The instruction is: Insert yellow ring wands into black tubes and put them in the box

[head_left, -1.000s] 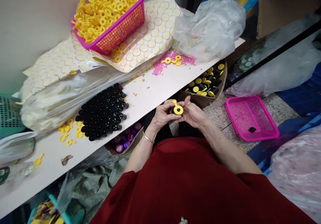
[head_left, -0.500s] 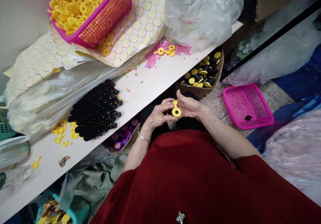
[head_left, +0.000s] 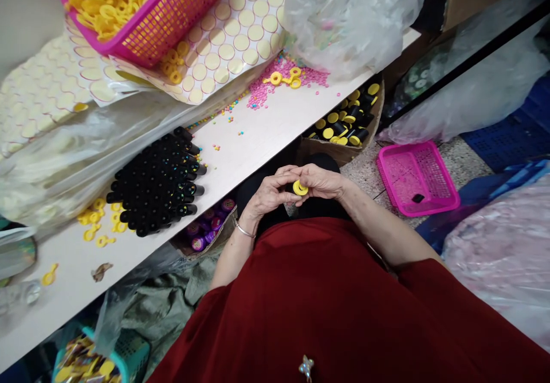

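Note:
In front of my body, above my lap, both hands meet around a small black container with a yellow flip cap [head_left: 300,188]. My left hand [head_left: 271,193] is closed around the container; most of its dark body is hidden by the fingers. My right hand [head_left: 319,180] has its thumb and fingers pressed on the yellow cap from the other side, covering the cap's small flap. To the left, many black containers [head_left: 154,182] stand packed together on the table [head_left: 240,160], with loose yellow caps [head_left: 92,217] beside them.
A pink basket of yellow caps [head_left: 146,45] stands on sheets of round stickers [head_left: 232,42]. Pink beads [head_left: 262,94] lie scattered near a plastic bag [head_left: 352,28]. A box of capped black containers [head_left: 344,125] is under the table edge. A pink basket [head_left: 401,197] sits on the floor.
My right hand has closed in from an open pose, its fingers now on the yellow cap. The cap's raised flap, visible before, is now covered. The view has shifted slightly.

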Motion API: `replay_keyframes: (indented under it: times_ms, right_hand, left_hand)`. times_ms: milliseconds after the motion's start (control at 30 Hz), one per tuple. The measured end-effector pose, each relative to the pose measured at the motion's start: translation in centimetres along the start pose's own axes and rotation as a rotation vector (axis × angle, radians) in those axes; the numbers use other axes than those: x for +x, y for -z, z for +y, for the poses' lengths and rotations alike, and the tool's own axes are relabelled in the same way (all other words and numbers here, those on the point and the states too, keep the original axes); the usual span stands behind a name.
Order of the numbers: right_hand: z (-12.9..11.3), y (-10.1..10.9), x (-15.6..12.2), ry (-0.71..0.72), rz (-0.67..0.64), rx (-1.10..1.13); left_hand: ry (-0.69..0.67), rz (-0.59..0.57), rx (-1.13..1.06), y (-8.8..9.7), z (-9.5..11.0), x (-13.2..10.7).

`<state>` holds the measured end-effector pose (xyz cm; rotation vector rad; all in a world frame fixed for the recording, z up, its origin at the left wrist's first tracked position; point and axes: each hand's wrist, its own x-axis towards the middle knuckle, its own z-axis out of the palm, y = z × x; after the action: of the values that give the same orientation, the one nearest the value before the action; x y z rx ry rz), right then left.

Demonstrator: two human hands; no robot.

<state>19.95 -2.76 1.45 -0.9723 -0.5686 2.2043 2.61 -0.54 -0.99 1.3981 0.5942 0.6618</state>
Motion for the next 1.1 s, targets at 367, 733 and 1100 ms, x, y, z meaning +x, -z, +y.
replay_keyframes:
  times_ms: [367, 733, 1100]
  right_hand:
    - [0.6, 0.8, 0.3, 0.171, -0.304, -0.106]
    - [1.5, 1.6, 0.7, 0.252, -0.14, -0.118]
    - [1.6, 0.1, -0.7, 0.315, 0.04, -0.285]
  left_hand:
    - [-0.037, -0.064, 0.152, 0.0, 1.5, 0.0]
    - [-0.084, -0.182, 0.39, 0.3, 2.0, 1.7]
    - [-0.239, -0.222, 0.363, -0.2, 1.7, 1.5]
